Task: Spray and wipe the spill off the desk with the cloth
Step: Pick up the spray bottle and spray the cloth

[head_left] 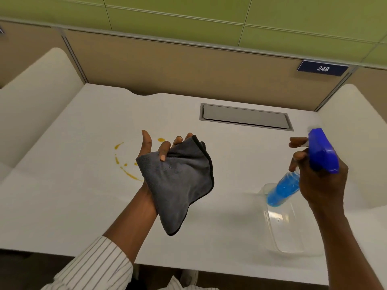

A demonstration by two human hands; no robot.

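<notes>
An orange-yellow spill curves in streaks and drops across the white desk, left of centre. My left hand is raised palm-up above the desk just right of the spill, with a grey cloth draped over it and pinched under the fingers. The cloth hides part of the spill. My right hand holds a spray bottle with a blue trigger head and blue liquid, lifted over the right side of the desk, a finger near the trigger.
A clear plastic tray lies on the desk under the bottle, near the front right edge. A grey cable hatch is set into the desk at the back. Beige partition walls enclose the desk; a sign reading 248 hangs at the back right.
</notes>
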